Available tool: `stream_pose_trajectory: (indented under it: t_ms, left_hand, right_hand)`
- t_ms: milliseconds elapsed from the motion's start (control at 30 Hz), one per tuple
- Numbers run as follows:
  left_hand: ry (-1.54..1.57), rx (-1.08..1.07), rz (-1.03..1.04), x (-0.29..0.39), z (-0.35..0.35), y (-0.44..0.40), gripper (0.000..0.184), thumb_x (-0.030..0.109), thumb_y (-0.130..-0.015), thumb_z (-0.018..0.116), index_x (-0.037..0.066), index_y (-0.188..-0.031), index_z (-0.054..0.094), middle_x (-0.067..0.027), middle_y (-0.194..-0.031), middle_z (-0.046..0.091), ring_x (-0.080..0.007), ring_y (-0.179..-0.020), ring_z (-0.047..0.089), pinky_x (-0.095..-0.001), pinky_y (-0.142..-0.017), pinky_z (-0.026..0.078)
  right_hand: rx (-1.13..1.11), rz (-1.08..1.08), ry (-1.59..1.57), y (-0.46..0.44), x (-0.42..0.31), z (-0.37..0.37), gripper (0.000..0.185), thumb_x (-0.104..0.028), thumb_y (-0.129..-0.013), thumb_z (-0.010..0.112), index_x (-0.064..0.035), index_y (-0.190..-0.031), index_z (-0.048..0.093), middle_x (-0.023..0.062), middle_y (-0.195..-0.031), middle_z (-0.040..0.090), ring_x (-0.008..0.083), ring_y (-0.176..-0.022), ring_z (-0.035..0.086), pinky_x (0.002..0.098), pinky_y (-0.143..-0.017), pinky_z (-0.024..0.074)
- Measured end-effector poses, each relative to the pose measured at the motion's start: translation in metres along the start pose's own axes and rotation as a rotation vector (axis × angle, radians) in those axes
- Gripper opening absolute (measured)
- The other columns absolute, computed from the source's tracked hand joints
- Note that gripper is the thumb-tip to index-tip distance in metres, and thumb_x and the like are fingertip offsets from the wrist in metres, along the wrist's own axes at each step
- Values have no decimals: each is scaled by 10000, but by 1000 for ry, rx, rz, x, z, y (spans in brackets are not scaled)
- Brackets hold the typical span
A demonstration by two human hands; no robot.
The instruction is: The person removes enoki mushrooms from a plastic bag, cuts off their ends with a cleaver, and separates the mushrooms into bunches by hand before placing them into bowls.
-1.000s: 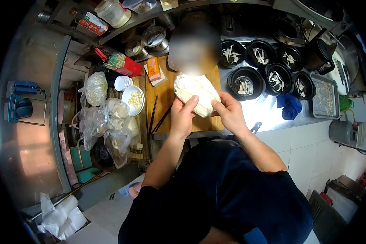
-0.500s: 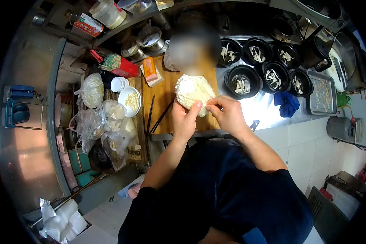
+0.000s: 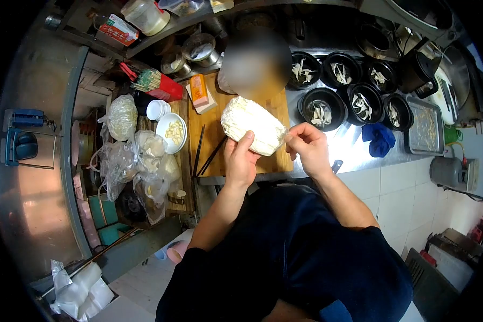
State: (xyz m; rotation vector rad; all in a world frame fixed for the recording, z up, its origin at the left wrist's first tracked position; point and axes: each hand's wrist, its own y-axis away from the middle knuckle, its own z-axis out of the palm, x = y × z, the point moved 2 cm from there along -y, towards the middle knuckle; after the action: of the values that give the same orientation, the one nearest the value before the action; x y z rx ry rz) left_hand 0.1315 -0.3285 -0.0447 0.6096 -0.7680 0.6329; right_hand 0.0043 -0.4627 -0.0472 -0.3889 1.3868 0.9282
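Note:
A pale white bundle (image 3: 252, 125), bumpy at its upper left end, is held above the wooden board (image 3: 276, 165). My left hand (image 3: 242, 161) grips it from below, the thumb lying on its face. At its right end is my right hand (image 3: 307, 148), thumb and fingers pinched together; what they hold, if anything, is too small to make out. Dark chopsticks (image 3: 199, 147) lie on the left of the board, and an orange packet (image 3: 198, 90) rests near its upper left corner.
Several black bowls (image 3: 322, 109) with pale strips stand on the metal counter at the right, near a blue cloth (image 3: 379, 140) and a metal tray (image 3: 425, 126). To the left are a white bowl (image 3: 172, 133), plastic bags (image 3: 118, 167) and a red holder (image 3: 170, 88) of sticks.
The bundle has tilted and swung slightly left in my left hand. My right hand has shifted a little right, from the bundle's face to its end.

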Motion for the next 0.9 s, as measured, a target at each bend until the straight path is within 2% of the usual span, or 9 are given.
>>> stream_pose_trajectory:
  t_ms: [67, 100, 200, 267, 400, 467, 600, 700, 900]
  left_hand:
    - [56, -29, -51, 6, 2, 0, 501, 216, -1044, 529, 18, -1492, 421, -164, -1424, 576, -335, -1310, 584, -503, -1102, 487]
    - [58, -29, -44, 7, 1, -2, 501, 216, -1044, 529, 18, -1492, 421, -164, -1424, 576, -335, -1310, 584, -503, -1102, 487]
    - [225, -53, -139, 8, 0, -5, 471, 230, -1057, 480, 11, -1472, 445, -172, -1429, 563, -324, -1327, 565, -503, -1104, 463]
    - [282, -65, -165, 9, 6, -4, 495, 326, -1080, 456, 25, -1472, 450, -169, -1426, 566, -318, -1326, 563, -509, -1115, 446]
    - [359, -50, -207, -5, 3, -13, 506, 330, -1074, 528, 20, -1466, 455, -153, -1404, 582, -289, -1286, 589, -481, -1087, 476]
    - [105, -68, -106, -10, -1, -18, 545, 356, -1045, 608, 57, -1475, 456, -107, -1388, 596, -267, -1278, 587, -475, -1081, 482]
    - [29, -71, 5, -14, -4, -22, 487, 262, -1050, 616, 54, -1465, 466, -94, -1373, 600, -248, -1276, 588, -451, -1076, 491]
    - [96, 50, -45, -15, -15, -21, 476, 325, -1071, 574, 61, -1455, 477, -87, -1387, 596, -252, -1279, 587, -461, -1093, 475]
    - [458, -75, -175, -12, -31, -22, 599, 568, -1002, 587, 102, -1378, 548, -80, -1263, 645, -278, -1180, 614, -497, -1019, 497]
  right_hand:
    - [-45, -110, -340, -3, 8, 1, 20, -30, -956, 660, -13, -946, 663, 105, -920, 717, 129, -681, 651, 249, -561, 511]
    - [-50, -113, -338, -2, 6, 2, 20, -30, -956, 660, -13, -946, 663, 105, -920, 717, 129, -681, 651, 249, -561, 511]
    - [-78, -29, -580, 0, -2, 5, 34, 6, -962, 619, -16, -977, 639, 126, -936, 716, 149, -660, 658, 265, -541, 523]
    - [-157, 31, -723, 0, -4, 4, 55, -11, -961, 637, -20, -1009, 612, 128, -869, 706, 160, -647, 662, 263, -516, 518]
    - [-211, 21, -661, -4, 0, 1, 160, -50, -951, 694, -21, -1073, 594, 99, -809, 692, 137, -608, 639, 251, -484, 483]
    - [-164, 41, -284, -3, -6, 1, 262, -91, -933, 750, -21, -1118, 578, 51, -744, 658, 100, -571, 603, 235, -462, 439]
    - [47, -122, 117, -6, 10, -9, 203, -106, -951, 749, -22, -1070, 608, 0, -705, 615, 64, -549, 549, 218, -464, 397]
    - [180, -191, -63, -6, 13, -13, 127, -102, -981, 712, -34, -1023, 614, 0, -698, 613, 63, -538, 534, 220, -463, 387]
    - [129, -11, -282, -18, 25, -15, 125, -104, -1003, 680, -44, -947, 585, 18, -724, 621, 75, -492, 513, 227, -417, 366]
